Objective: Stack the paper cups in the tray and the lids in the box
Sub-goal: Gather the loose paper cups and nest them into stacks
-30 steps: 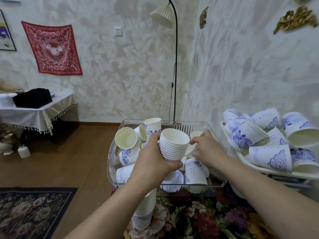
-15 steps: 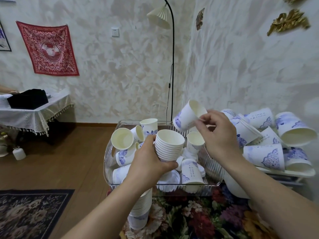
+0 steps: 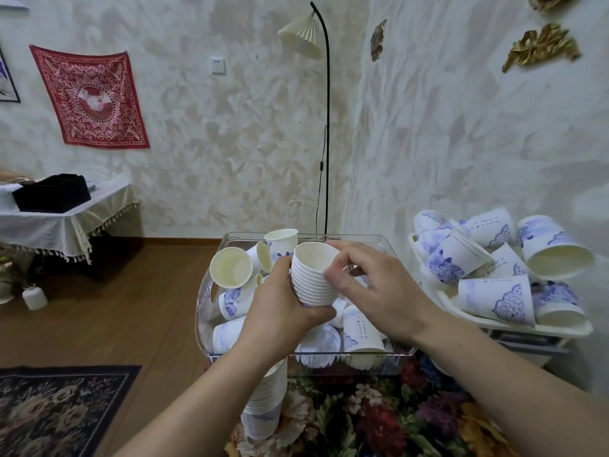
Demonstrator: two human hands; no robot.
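At the centre of the frame the left hand (image 3: 280, 311) grips a nested stack of white paper cups (image 3: 311, 278), fingers and thumb curled round its ribbed rims, held above the clear plastic box (image 3: 211, 291). The right hand (image 3: 372, 291) pinches the rim of the top cup, thumb and fingers closed on its right edge, apparently seating it into the stack.

To do this well, I judge the top cup should be pressed straight down along the stack's axis until its rim sits evenly on the one beneath; a tilted push could wedge or crease the thin paper. The left hand should brace the stack firmly without squeezing it oval.

Loose cups and a white plastic lid (image 3: 321, 341) lie mixed in the box. At right, the white tray (image 3: 514, 328) holds a heap of blue-patterned paper cups (image 3: 494, 301) lying on their sides, not yet stacked.
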